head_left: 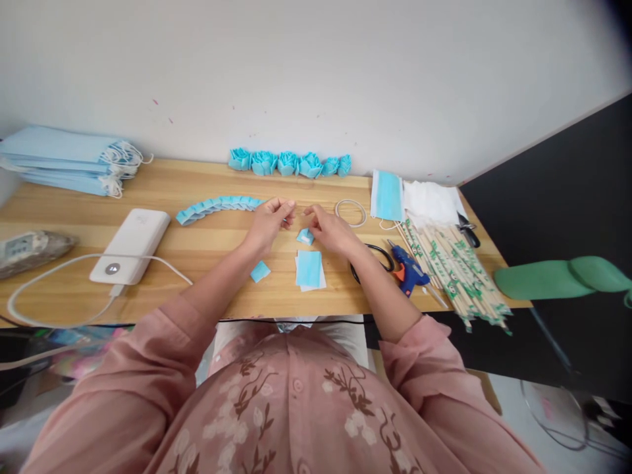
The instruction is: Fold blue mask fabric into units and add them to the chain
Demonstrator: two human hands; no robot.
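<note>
My left hand [272,220] is at the right end of a curved row of folded blue pieces [217,207], its thumb and fingers pinched together; whatever they hold is too small to name. My right hand [323,225] is just to the right, fingers bent and slightly apart, over a small folded blue piece [305,237] lying on the table. Whether its fingers touch that piece is unclear. Nearer my body lie a blue rectangle [309,268] on white sheets and a small blue piece [260,271].
Blue flowers [288,163] line the wall. Stacked masks [64,158] and a white power bank [131,247] are left. On the right are a ring [350,213], a mask [388,196], a blue glue gun [409,266], wrapped sticks [459,270] and a green bottle [548,280].
</note>
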